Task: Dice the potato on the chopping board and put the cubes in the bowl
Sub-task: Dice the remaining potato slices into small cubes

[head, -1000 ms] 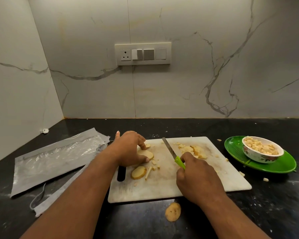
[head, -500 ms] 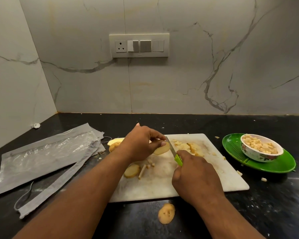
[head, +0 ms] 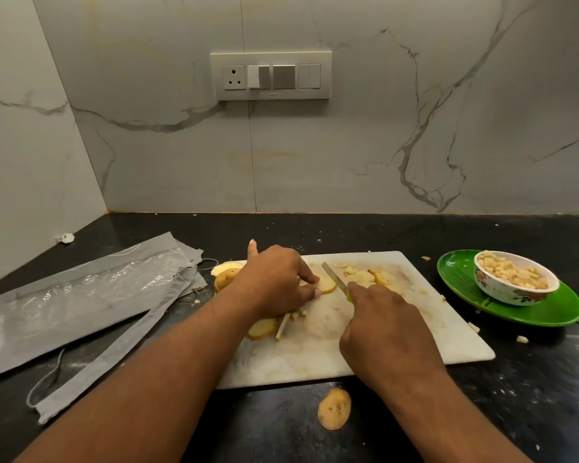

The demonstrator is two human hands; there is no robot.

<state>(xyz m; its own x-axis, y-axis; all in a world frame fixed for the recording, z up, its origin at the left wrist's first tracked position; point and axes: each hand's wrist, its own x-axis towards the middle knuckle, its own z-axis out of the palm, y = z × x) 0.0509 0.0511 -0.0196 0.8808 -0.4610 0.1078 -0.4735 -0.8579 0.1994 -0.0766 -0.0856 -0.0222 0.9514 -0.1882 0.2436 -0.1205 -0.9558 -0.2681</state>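
On the white chopping board (head: 415, 349) my left hand (head: 278, 282) pinches a round potato slice (head: 326, 284) between thumb and fingers. My right hand (head: 385, 329) grips a green-handled knife (head: 335, 279) whose blade lies just right of that slice. Another slice (head: 263, 328) and a potato strip (head: 282, 325) lie under my left wrist. More slices and cubes (head: 371, 277) sit at the board's far side. Potato chunks (head: 224, 275) rest off the board's left end. The floral bowl (head: 515, 285), holding several cubes, stands on a green plate (head: 549, 312) to the right.
A potato skin piece (head: 335, 409) lies on the black counter in front of the board. Grey plastic packaging (head: 81, 302) spreads at the left. Stray cubes (head: 522, 339) lie near the plate. A marble wall with a switch panel (head: 271, 76) stands behind.
My left hand picked a slice from the board's left part and carried it rightward beside the knife blade. My right hand stayed on the knife.
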